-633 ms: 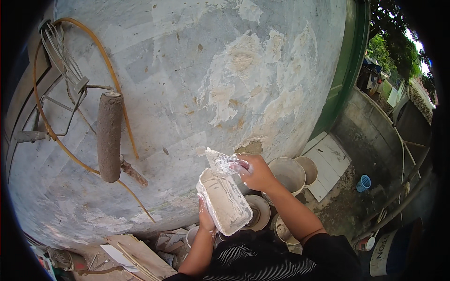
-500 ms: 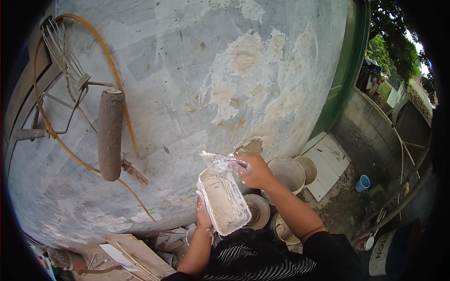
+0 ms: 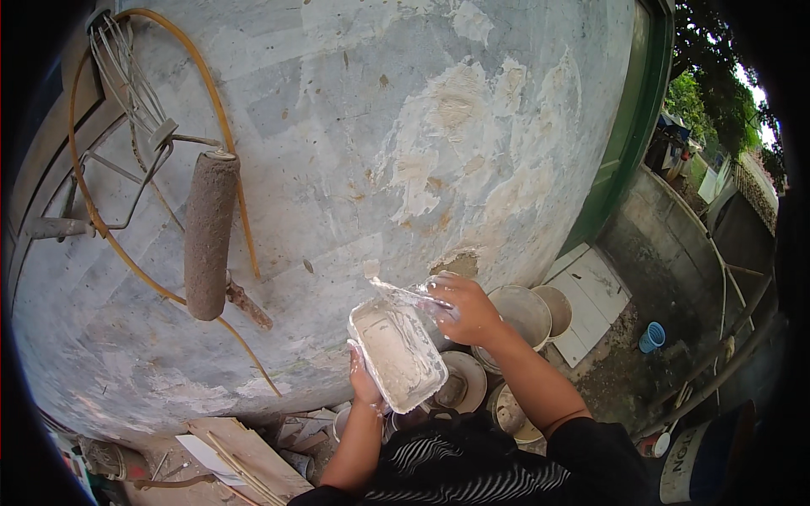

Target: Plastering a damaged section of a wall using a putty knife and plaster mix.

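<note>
My left hand [image 3: 364, 379] grips a white rectangular tub [image 3: 440, 364] by its side and underside, tilted in front of the wall. Pale wet filler [image 3: 395, 347] coats its inside. A filler-smeared putty knife [image 3: 396, 292] is in my right hand [image 3: 466, 309], its fingers wrapped round the handle and flecked with white. The blade points left, just above the tub's far rim, and appears nearly edge-on. Beyond it stands the grey wall [image 3: 312, 169], with rough cream filler patches [image 3: 451, 114] and a bare brownish spot [image 3: 458, 263] near my right hand.
A brown paint roller [image 3: 211, 236] and a yellow hose [image 3: 201, 72] hang at the left. Several buckets [image 3: 521, 316] stand below my right arm. Boards [image 3: 245, 460] lie at lower left. A blue plastic basket [image 3: 652, 337] and a drum [image 3: 704, 455] are at right.
The putty knife has turned from showing its broad face to nearly edge-on, and my right hand has shifted slightly right. My left hand still holds the tub. The whole view has shifted a little.
</note>
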Available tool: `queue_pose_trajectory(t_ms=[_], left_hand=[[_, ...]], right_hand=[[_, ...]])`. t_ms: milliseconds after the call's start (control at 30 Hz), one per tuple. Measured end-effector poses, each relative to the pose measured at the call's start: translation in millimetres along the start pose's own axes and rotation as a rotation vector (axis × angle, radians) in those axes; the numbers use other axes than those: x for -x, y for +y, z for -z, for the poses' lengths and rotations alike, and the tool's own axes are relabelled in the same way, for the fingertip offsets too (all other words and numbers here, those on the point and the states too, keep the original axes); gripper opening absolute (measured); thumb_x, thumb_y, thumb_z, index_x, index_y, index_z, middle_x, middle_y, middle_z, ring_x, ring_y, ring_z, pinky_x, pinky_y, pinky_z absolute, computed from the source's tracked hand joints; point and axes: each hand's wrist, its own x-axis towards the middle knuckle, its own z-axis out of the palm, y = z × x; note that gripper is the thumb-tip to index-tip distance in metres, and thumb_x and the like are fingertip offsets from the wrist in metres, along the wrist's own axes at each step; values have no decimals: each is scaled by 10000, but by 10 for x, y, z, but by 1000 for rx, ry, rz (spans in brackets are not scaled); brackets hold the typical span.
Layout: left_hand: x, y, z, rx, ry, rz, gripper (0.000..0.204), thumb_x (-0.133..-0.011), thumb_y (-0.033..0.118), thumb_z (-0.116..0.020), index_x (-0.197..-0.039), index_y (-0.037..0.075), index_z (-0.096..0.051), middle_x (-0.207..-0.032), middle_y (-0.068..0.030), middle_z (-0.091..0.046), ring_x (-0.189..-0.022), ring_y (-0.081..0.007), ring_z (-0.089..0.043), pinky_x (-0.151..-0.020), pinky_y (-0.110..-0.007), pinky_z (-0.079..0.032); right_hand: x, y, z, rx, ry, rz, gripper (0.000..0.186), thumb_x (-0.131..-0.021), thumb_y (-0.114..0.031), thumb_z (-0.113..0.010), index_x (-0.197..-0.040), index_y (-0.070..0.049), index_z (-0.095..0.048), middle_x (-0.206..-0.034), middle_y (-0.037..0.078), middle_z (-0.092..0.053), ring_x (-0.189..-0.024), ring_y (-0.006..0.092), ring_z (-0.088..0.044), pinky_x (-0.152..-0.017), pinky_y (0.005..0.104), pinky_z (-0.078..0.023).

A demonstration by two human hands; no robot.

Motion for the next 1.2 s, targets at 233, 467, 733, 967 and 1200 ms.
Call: queue_pose_trajectory(t_ms=[233, 467, 733, 967, 1200], left_hand=[[-90, 29, -71, -41, 74, -49, 573, -959, 465, -251, -1319, 37, -376, -1263, -144, -486, -1126, -297, -502, -959, -410, -413], [-277, 99, 5, 34, 164, -204, 553, -962, 448, -255, -1333, 49, -355, -1293, -148, -454, -1142, -314, -481, -968, -428, -399], [-354, 109, 203, 69, 139, -295, 554, -966, 446, -236, -1348, 57, -333, -1318, -136, -429, -1162, -317, -461, -983, -442, -379], [-368, -39, 305, -11, 136, -327, 567, -965, 459, -236, -1350, 53, -327, -1323, -125, -425, -1165, -299, -455, -1000, -427, -361], [-444, -178, 487, -154, 134, -454, 581, -964, 473, -228, -1345, 47, -329, -1327, -115, -421, -1167, -291, -454, -1009, -413, -353]], right_hand=[[213, -24, -188, -79, -67, -43, 297, -718, -98, -629, -998, -1, -621, -980, 199, -616, -926, 375, -572, -837, 423, -460], [376, -117, -234, -201, -105, -217, 255, -739, -106, -640, -959, 23, -628, -910, 210, -621, -833, 377, -591, -759, 393, -481], [452, -277, -153, -217, -30, -286, 257, -770, -114, -638, -962, 55, -611, -834, 237, -605, -690, 362, -596, -643, 364, -476], [497, -389, -245, -438, -185, -391, 289, -758, -108, -640, -981, 73, -605, -898, 230, -629, -746, 356, -622, -689, 356, -494], [529, -413, -391, -520, -55, -296, 217, -758, -91, -646, -906, 63, -615, -782, 181, -638, -651, 215, -636, -616, 301, -486]])
